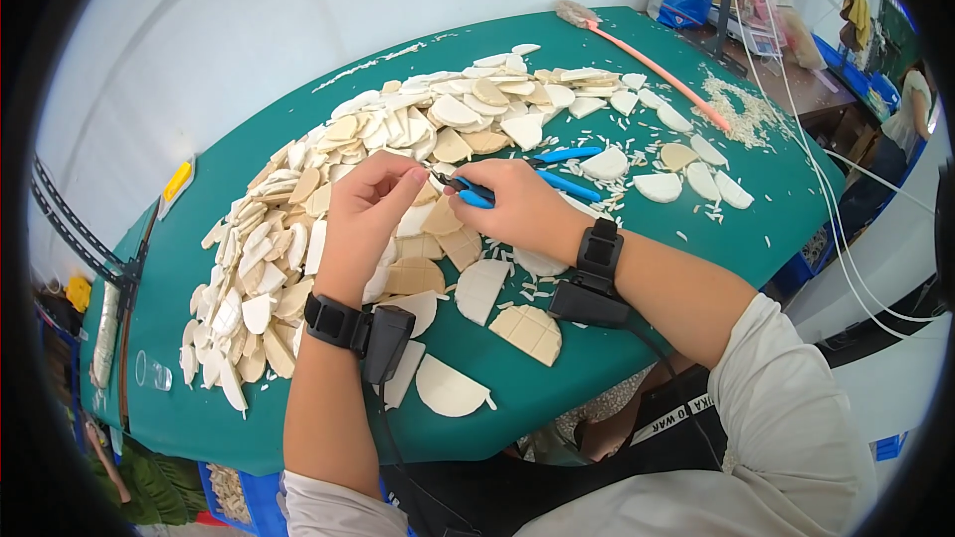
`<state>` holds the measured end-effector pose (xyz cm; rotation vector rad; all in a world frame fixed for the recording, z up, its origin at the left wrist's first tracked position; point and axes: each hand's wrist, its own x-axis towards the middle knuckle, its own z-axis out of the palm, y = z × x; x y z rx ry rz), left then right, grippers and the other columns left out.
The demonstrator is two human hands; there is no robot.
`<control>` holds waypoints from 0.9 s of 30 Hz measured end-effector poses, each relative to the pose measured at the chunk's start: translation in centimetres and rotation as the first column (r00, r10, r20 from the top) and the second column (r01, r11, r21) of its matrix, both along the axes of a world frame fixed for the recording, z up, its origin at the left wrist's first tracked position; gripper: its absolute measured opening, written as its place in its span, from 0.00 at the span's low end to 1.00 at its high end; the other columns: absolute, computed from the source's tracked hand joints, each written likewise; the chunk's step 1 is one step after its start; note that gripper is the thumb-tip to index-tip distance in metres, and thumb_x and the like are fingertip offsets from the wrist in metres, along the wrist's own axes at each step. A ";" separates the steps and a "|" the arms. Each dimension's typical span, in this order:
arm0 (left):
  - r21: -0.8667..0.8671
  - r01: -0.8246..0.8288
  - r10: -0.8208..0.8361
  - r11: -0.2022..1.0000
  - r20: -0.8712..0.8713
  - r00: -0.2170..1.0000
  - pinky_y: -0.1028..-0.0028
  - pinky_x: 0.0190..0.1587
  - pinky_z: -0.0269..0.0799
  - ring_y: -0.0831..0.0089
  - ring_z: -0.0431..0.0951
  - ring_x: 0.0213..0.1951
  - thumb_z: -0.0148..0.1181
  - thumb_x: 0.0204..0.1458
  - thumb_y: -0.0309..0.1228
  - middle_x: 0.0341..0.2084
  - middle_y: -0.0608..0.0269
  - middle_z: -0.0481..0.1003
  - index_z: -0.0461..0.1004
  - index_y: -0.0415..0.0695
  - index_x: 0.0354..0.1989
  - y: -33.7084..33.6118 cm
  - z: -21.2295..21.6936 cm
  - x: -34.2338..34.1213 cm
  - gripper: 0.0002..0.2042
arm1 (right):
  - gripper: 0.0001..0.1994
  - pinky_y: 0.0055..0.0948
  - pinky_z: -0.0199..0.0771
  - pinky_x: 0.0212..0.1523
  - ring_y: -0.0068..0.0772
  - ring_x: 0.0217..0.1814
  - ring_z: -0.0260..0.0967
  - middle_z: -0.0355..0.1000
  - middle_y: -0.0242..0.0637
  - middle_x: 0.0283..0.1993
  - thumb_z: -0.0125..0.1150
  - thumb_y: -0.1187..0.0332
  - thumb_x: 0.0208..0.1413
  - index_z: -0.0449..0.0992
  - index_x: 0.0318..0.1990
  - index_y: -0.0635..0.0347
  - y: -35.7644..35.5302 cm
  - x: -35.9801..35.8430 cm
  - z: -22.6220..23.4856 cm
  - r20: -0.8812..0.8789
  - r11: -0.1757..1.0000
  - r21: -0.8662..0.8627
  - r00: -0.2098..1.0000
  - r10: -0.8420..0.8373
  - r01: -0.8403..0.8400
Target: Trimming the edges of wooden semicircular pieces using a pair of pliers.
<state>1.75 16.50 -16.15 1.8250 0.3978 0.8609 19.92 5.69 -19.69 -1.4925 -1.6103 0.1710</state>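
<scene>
Over the heap of pieces, my left hand [373, 204] is closed in a pinch, thumb against forefinger. What it pinches is too small to make out. Beside it, my right hand [522, 201] is wrapped round blue-handled nippers [575, 154]. Their dark jaws point left, close to my left fingertips, and the handles stick out beyond the right hand; their middle is hidden by it. Flat white and cream half-round pieces [458, 111] are piled around and behind both hands. A scored cream half-round piece [527, 334] and a white one [450, 387] lie nearer me.
The green tabletop [597, 298] also bears a pink-handled brush [652, 65], a heap of small white offcuts [741, 111] and a clear cup [152, 371]. White cables [811, 154] hang at the right. Blue bins stand below, and a person sits far right.
</scene>
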 end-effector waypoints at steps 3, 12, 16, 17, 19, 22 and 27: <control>0.002 0.003 -0.003 1.000 -0.001 1.000 0.83 0.34 0.63 0.89 0.68 0.31 0.64 0.60 0.28 0.30 0.76 0.75 0.80 0.40 0.39 -0.1 0.0 0.0 0.05 | 0.13 0.40 0.73 0.39 0.51 0.36 0.73 0.75 0.51 0.34 0.62 0.63 0.56 0.79 0.40 0.66 0.2 -0.1 -0.3 -0.018 0.999 0.041 1.000 0.013 -0.012; 0.019 0.007 -0.007 1.000 -0.017 1.000 0.83 0.35 0.64 0.88 0.69 0.32 0.64 0.60 0.27 0.31 0.75 0.76 0.80 0.40 0.39 0.0 0.0 0.0 0.04 | 0.14 0.45 0.71 0.37 0.57 0.36 0.72 0.73 0.54 0.31 0.61 0.62 0.54 0.77 0.36 0.67 -0.1 -0.4 0.2 -0.071 1.000 0.018 0.997 0.018 -0.017; 0.002 0.016 -0.016 1.000 -0.008 1.000 0.83 0.36 0.65 0.88 0.70 0.33 0.64 0.60 0.27 0.32 0.74 0.76 0.80 0.39 0.39 -0.1 0.0 0.1 0.05 | 0.14 0.46 0.70 0.37 0.58 0.36 0.71 0.73 0.54 0.32 0.61 0.62 0.54 0.77 0.36 0.67 0.0 -0.2 0.0 -0.052 1.000 0.021 0.998 0.018 -0.017; 0.002 0.016 -0.016 1.000 -0.007 1.000 0.83 0.36 0.65 0.88 0.70 0.33 0.64 0.60 0.27 0.32 0.74 0.76 0.80 0.39 0.39 -0.1 0.0 0.1 0.05 | 0.14 0.46 0.70 0.37 0.58 0.36 0.71 0.73 0.54 0.32 0.61 0.62 0.54 0.77 0.36 0.67 0.0 -0.2 0.1 -0.052 1.000 0.021 0.999 0.018 -0.017; -0.012 0.020 -0.020 1.000 -0.011 1.000 0.83 0.36 0.65 0.87 0.71 0.33 0.64 0.60 0.27 0.32 0.74 0.76 0.80 0.39 0.39 -0.1 0.0 0.0 0.05 | 0.14 0.46 0.70 0.36 0.58 0.36 0.71 0.73 0.54 0.31 0.61 0.62 0.54 0.77 0.35 0.68 -0.1 -0.3 0.2 -0.069 1.000 0.008 0.998 0.009 -0.009; 0.005 0.023 -0.023 1.000 -0.004 1.000 0.83 0.36 0.65 0.88 0.71 0.33 0.64 0.60 0.27 0.32 0.74 0.76 0.80 0.39 0.40 0.0 0.0 0.0 0.05 | 0.13 0.47 0.69 0.36 0.59 0.35 0.71 0.72 0.54 0.30 0.61 0.63 0.53 0.76 0.34 0.68 -0.1 -0.3 0.1 -0.085 1.000 0.005 0.996 0.010 -0.009; -0.008 0.034 -0.034 0.999 -0.019 0.999 0.82 0.32 0.65 0.86 0.72 0.30 0.63 0.61 0.27 0.32 0.72 0.77 0.80 0.40 0.41 0.0 0.1 0.0 0.05 | 0.13 0.46 0.70 0.36 0.59 0.34 0.71 0.72 0.55 0.30 0.61 0.63 0.53 0.76 0.33 0.67 -0.2 -0.4 0.4 -0.063 1.000 0.000 0.998 -0.013 0.013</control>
